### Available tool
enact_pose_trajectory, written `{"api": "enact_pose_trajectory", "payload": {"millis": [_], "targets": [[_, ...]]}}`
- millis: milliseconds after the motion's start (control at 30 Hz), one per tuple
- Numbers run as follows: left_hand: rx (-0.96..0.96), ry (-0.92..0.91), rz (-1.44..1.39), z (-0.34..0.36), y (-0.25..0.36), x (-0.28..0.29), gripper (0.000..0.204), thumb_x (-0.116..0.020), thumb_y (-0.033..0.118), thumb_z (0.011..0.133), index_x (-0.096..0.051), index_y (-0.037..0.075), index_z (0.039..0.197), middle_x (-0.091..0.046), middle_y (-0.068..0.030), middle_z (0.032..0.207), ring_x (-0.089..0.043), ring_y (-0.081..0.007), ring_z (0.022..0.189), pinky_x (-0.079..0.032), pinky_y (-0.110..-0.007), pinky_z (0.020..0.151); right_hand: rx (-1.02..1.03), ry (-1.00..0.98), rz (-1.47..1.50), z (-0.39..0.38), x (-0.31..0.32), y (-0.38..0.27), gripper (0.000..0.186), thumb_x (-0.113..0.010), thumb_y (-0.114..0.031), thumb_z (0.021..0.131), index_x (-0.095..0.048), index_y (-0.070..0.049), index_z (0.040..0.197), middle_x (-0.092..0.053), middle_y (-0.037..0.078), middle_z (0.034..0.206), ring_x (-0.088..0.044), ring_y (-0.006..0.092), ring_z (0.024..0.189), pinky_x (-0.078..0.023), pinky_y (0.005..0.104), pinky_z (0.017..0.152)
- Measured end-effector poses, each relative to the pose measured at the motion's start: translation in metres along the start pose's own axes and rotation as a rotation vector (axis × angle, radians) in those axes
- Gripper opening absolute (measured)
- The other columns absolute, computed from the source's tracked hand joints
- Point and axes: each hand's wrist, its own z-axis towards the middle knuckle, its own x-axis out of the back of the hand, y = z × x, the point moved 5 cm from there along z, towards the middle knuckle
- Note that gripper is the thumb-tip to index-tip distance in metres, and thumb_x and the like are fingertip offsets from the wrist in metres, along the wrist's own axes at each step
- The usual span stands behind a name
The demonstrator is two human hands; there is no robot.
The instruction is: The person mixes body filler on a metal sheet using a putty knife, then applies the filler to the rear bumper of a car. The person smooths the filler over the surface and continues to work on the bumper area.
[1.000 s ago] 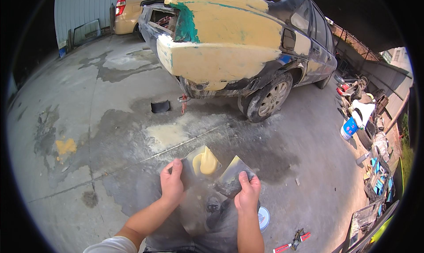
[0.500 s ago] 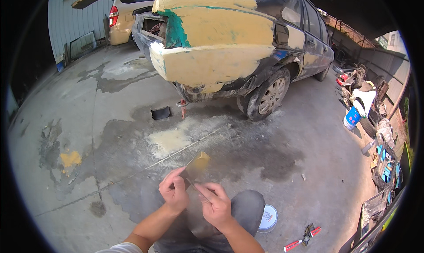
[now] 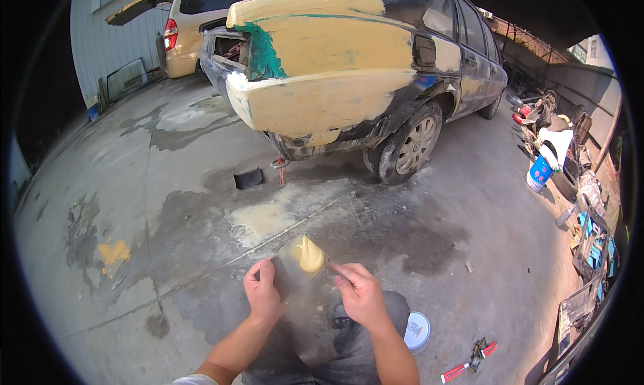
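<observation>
My left hand (image 3: 263, 294) pinches the left edge of a thin grey sheet (image 3: 298, 298), which hangs over my knees. On its upper part sits a peaked blob of pale yellow putty (image 3: 310, 256). My right hand (image 3: 363, 298) grips a putty scraper (image 3: 337, 270) whose tip reaches the right side of the blob; its blade is partly hidden. Ahead stands a dark sedan (image 3: 439, 19), its rear corner coated in yellow filler (image 3: 335, 49) with a green patch (image 3: 265, 56) beside the open lamp hole.
A round tin (image 3: 416, 330) stands by my right knee, with red-and-white tubes (image 3: 455, 373) beyond it. A curved black piece (image 3: 248, 179) lies below the bumper. A blue bucket (image 3: 539, 173) and scrap line the right wall. A beige van (image 3: 191, 32) is parked behind.
My hands have drawn apart, the right moving rightward with the scraper. The sheet now faces up more, showing the putty as a raised blob. My view has shifted slightly.
</observation>
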Motion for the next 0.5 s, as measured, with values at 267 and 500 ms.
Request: {"api": "enact_pose_trajectory", "payload": {"millis": [267,500], "targets": [[-0.538,-0.220,0.486,-0.024,0.025,-0.030,0.031,-0.055,0.023,0.094,-0.064,-0.007,0.097,-0.066,-0.0133,0.085,-0.061,-0.0169,0.075,-0.047,-0.027,0.067,0.210,0.256,-0.002,-0.009,-0.024,-0.021,0.028,-0.065,-0.004,0.083,-0.065,-0.004,0.111,-0.060,0.012,0.096,-0.059,0.0233,0.083,-0.048,0.0296,0.073],[-0.553,-0.130,0.459,-0.011,0.031,-0.017,0.034,-0.053,0.025,0.095,-0.064,-0.007,0.097,-0.065,-0.0103,0.085,-0.058,-0.0124,0.073,-0.045,-0.024,0.063,0.240,-0.019,0.041,-0.022,-0.043,-0.019,0.025,-0.062,-0.004,0.086,-0.065,-0.006,0.110,-0.060,0.012,0.099,-0.058,0.0203,0.088,-0.047,0.0284,0.074]]}}
